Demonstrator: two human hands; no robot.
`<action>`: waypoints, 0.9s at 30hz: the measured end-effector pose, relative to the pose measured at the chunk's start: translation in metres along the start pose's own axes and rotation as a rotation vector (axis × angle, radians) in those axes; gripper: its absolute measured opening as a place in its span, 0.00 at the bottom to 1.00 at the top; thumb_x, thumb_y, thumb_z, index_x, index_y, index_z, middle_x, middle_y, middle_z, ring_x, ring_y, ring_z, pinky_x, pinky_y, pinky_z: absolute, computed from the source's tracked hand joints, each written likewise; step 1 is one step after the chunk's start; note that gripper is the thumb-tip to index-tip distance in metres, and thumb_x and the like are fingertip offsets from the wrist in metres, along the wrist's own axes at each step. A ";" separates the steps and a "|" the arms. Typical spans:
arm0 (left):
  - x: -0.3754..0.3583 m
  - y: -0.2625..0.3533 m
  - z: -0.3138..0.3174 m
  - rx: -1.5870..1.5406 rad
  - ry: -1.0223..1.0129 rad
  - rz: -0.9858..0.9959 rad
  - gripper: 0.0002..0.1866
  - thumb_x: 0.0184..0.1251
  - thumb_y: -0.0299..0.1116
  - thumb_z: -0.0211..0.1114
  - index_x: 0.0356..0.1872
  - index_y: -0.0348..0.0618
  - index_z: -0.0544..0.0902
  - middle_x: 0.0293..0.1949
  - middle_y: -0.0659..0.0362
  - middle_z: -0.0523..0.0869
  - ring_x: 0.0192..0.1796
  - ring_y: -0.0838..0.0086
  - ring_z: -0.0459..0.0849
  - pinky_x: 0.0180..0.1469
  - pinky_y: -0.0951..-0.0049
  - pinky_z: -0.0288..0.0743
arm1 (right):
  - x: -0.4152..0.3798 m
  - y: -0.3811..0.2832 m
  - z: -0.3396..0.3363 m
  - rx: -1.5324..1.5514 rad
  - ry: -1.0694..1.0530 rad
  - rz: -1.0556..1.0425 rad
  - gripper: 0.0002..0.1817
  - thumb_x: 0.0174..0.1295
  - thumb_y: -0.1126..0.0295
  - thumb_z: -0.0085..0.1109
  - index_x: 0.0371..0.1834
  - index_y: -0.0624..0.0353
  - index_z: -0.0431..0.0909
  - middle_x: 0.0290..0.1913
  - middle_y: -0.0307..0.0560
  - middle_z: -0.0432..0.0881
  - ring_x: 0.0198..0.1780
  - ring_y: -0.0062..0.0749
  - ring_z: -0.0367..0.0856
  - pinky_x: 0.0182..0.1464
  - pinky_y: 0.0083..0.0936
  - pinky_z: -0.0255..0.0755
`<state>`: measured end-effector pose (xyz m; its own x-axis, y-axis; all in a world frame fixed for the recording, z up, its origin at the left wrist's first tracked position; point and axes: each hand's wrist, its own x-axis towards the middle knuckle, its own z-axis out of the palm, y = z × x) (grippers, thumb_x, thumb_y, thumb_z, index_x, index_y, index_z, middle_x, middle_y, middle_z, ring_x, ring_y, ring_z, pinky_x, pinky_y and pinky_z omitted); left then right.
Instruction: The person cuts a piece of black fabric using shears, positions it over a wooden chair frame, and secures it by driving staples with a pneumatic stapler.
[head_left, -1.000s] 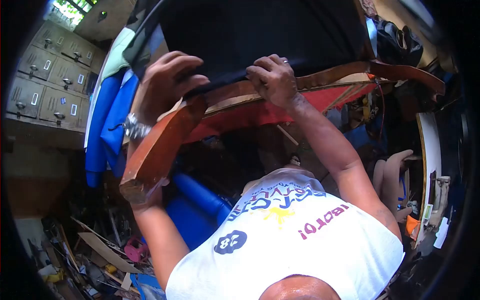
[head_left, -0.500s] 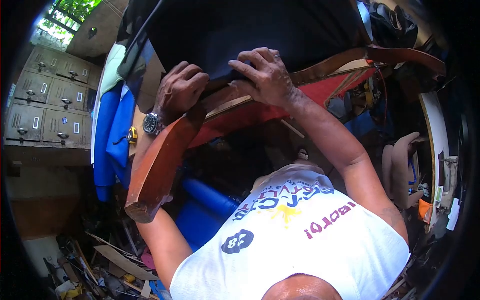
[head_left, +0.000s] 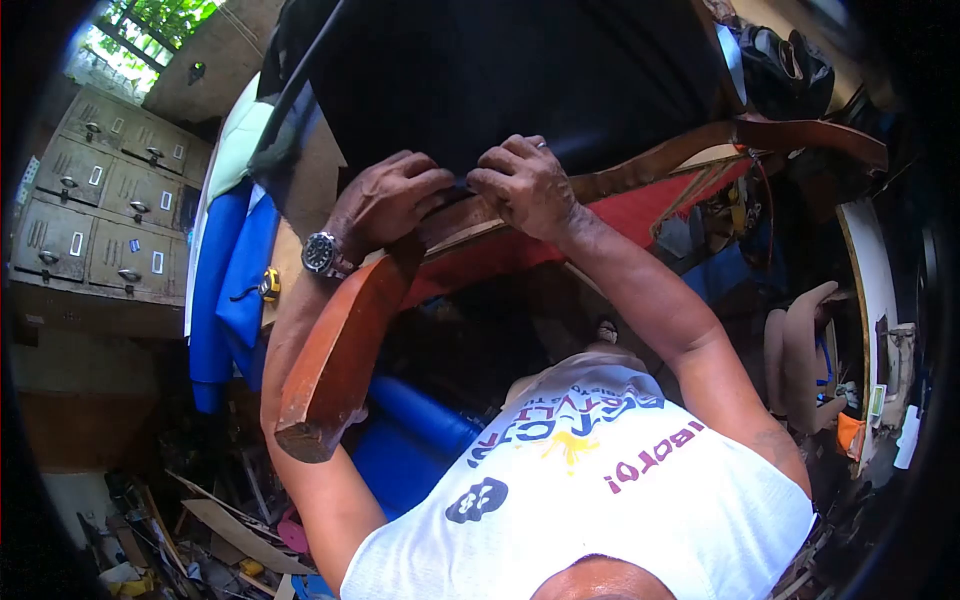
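Observation:
A wide sheet of black upholstery material covers the upper middle of the head view. Its near edge meets a brown wooden furniture frame, whose curved leg angles toward me at the left. My left hand, with a watch on the wrist, is closed on that edge, fingers bent. Just to its right, my right hand pinches the same edge with curled fingers and thumb. Little separates the two hands. Red fabric shows beneath the frame's rail. The fingertips are partly hidden.
Blue rolled material hangs at the left beside a yellow tape measure. Metal lockers stand farther left. Wood scraps litter the lower left floor. A black bag lies at the upper right.
My right hand has drawn lower, its raised fingers now curled in. My left hand has shifted slightly right, closer to it. The view has moved a little.

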<state>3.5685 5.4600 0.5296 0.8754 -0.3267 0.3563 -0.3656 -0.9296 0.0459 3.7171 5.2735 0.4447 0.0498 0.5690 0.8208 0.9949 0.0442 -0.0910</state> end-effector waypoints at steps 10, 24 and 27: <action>0.004 -0.005 0.000 -0.053 -0.339 -0.081 0.12 0.58 0.26 0.66 0.43 0.41 0.89 0.38 0.55 0.86 0.47 0.57 0.86 0.51 0.60 0.81 | 0.002 0.007 -0.017 0.385 -0.056 0.158 0.18 0.56 0.85 0.68 0.49 0.57 0.87 0.45 0.48 0.85 0.47 0.43 0.85 0.47 0.35 0.82; 0.025 0.006 -0.014 -0.106 -0.460 -0.199 0.10 0.50 0.25 0.65 0.35 0.46 0.88 0.30 0.51 0.80 0.38 0.51 0.83 0.39 0.53 0.77 | -0.329 0.117 -0.182 -0.096 0.272 1.379 0.12 0.68 0.72 0.65 0.52 0.62 0.85 0.47 0.49 0.89 0.49 0.36 0.88 0.53 0.32 0.79; 0.034 0.019 -0.019 -0.142 -0.439 -0.361 0.14 0.53 0.20 0.65 0.40 0.43 0.91 0.31 0.50 0.82 0.38 0.52 0.85 0.40 0.55 0.79 | -0.346 0.188 -0.198 -0.287 0.268 1.309 0.15 0.69 0.70 0.65 0.57 0.60 0.84 0.50 0.49 0.88 0.51 0.35 0.88 0.54 0.32 0.79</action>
<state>3.5857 5.4347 0.5602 0.9904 -0.0620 -0.1237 -0.0324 -0.9732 0.2276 3.9041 4.9226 0.2556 0.9433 -0.1139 0.3119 0.1890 -0.5880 -0.7865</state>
